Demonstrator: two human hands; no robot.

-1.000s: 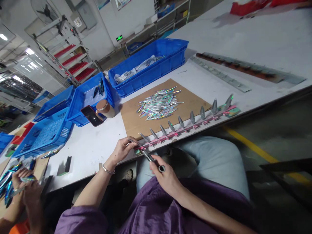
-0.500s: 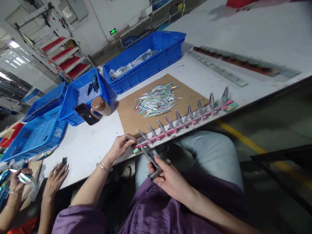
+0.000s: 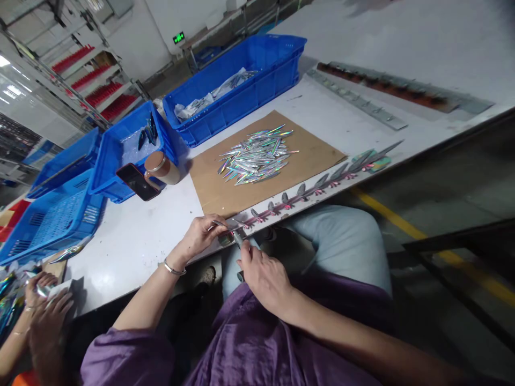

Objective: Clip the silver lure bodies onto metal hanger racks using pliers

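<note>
My left hand [image 3: 201, 236] pinches a thin grey piece [image 3: 219, 223] at the left end of a pink strip [image 3: 295, 202] along the table's front edge. Several silvery, leaf-shaped fishing lure bodies [image 3: 301, 190] stand tilted along that strip. My right hand [image 3: 265, 273] is closed around grey pliers [image 3: 238, 237], whose tip reaches the strip's left end just beside my left fingers; the handles are mostly hidden by the hand. Beyond the strip, a pile of shiny silver lure bodies [image 3: 257, 158] rests on a brown cardboard sheet [image 3: 213, 201].
Blue crates [image 3: 241, 110] line the table's far side. Near them are a mug [image 3: 163, 169] and a phone [image 3: 137, 182]. Metal strips [image 3: 358, 99] lie at the right. A co-worker's hands [image 3: 50, 305] hold something pale at the lower left.
My right hand has rolled over the pliers, and their tip has moved up to the strip's end. The lure bodies on the strip now lean differently. The co-worker's hands have come together.
</note>
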